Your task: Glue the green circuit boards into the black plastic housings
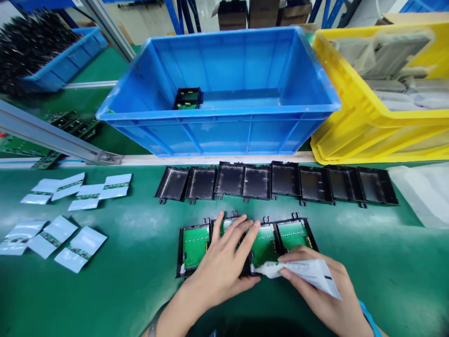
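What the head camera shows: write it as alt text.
A person's right grip holds a white tube, its nozzle at a corner of one black case with a green board inside, while the left grip rests across the row of cases. Behind are more black cases, a blue bin and a yellow bin.

A glossy green worktop (133, 299) spreads across the foreground, its surface carrying pale patches of reflected light. A light-coloured strip (136, 160) runs along the far edge, with more green surface (105, 68) beyond it. At left, grey metal posts (108, 26) slant through the scene, the lower one meeting a bracket (109, 157) near the strip. In the background, blue metal frames (174, 16) and brown cardboard boxes (264, 13) appear against a pale floor (147, 21), their details soft.
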Action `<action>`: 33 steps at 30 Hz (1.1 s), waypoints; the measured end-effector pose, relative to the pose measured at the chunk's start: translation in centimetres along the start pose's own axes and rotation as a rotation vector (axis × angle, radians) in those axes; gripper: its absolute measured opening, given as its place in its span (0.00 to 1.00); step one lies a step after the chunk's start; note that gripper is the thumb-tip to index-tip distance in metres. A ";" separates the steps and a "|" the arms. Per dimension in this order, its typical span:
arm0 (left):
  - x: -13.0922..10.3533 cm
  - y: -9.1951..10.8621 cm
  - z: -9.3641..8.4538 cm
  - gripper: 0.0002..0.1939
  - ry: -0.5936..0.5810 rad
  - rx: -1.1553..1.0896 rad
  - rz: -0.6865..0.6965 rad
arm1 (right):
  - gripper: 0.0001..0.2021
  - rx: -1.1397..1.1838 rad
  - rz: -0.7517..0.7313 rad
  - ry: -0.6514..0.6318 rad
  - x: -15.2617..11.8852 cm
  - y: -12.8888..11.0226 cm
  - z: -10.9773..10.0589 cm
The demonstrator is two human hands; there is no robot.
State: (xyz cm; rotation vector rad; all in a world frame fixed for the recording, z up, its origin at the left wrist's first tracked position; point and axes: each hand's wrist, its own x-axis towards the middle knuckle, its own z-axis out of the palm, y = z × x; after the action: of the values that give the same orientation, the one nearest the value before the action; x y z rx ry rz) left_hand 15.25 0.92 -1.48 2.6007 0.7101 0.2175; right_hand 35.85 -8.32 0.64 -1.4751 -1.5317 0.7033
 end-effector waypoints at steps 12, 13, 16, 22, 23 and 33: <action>-0.3 -0.1 -0.2 0.59 -0.023 0.029 0.013 | 0.03 0.134 0.283 0.122 0.9 0.3 -1.1; -0.3 -0.1 -0.2 0.60 -0.029 0.032 0.014 | 0.03 0.169 0.309 0.128 0.8 0.4 -1.1; -0.4 -0.2 -0.5 0.60 -0.050 0.047 0.008 | 0.02 0.290 0.397 0.140 0.6 1.0 -1.0; -0.8 -0.8 -1.5 0.65 -0.076 0.071 -0.040 | 0.08 0.538 0.587 0.143 -0.5 2.6 -0.4; -0.9 -0.9 -1.7 0.65 -0.076 0.069 -0.052 | 0.09 0.557 0.600 0.140 -0.6 2.7 -0.4; -1.1 -0.9 -2.3 0.63 -0.108 0.073 -0.068 | 0.09 0.485 0.582 0.187 -0.5 2.4 -0.6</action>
State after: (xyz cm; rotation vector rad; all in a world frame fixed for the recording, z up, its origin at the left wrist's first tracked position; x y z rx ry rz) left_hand 13.31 1.89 0.13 2.6288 0.7801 0.0310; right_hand 37.51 -8.56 -1.27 -1.5483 -0.7067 1.1431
